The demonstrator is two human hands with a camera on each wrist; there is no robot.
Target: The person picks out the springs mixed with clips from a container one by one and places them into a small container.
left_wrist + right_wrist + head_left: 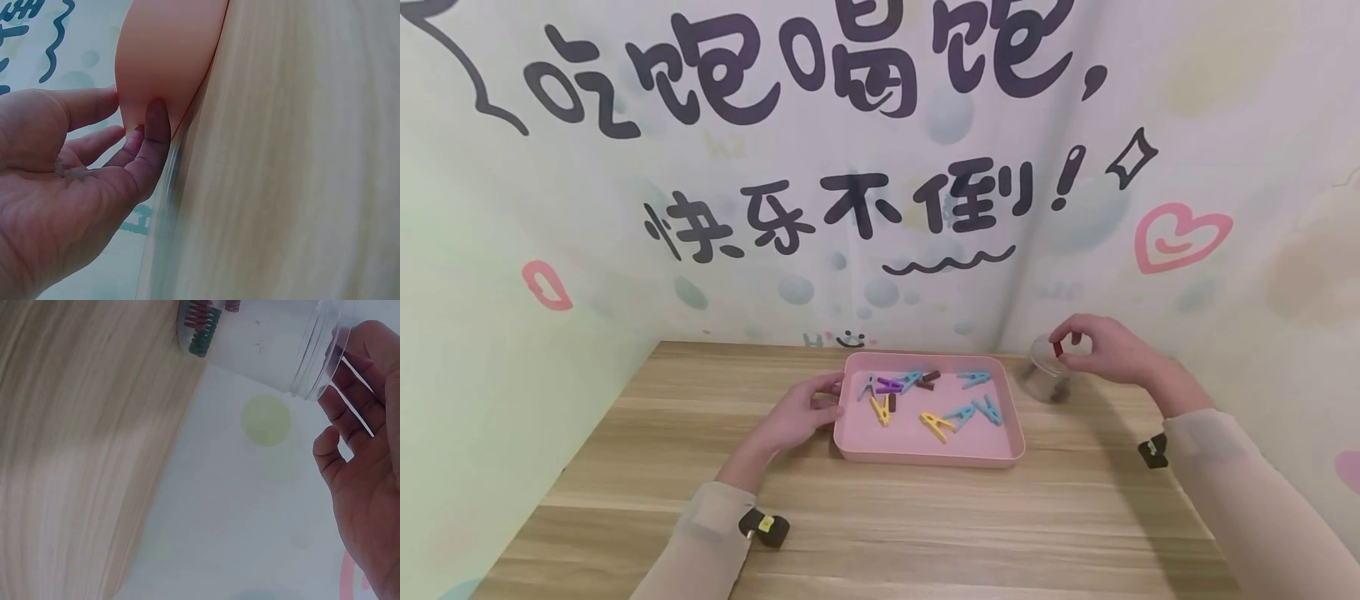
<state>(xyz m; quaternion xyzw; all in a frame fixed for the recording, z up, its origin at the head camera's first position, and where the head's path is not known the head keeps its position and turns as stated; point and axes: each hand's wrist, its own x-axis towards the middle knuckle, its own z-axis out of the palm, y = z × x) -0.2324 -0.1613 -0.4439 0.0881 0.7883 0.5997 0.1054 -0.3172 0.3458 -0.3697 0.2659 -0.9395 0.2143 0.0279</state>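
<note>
Over the mouth of a clear jar [1047, 385], my right hand [1105, 348] pinches a small dark red piece [1057, 349], likely a coil spring. Red and green coil springs [203, 339] lie at the jar's bottom in the right wrist view, where the fingers show partly through the rim. My left hand [801, 410] holds the left edge of a pink tray [880, 457], thumb and fingers at its rim and outer wall. Blue clothespins [975, 379], yellow clothespins [936, 425], a purple clothespin [890, 385] and several dark brown pieces [930, 377] lie in the tray.
Tray and jar stand toward the back of a wooden table [880, 525]. A printed curtain [760, 292] with large black characters hangs right behind the table. The jar is to the tray's right, close to its rim.
</note>
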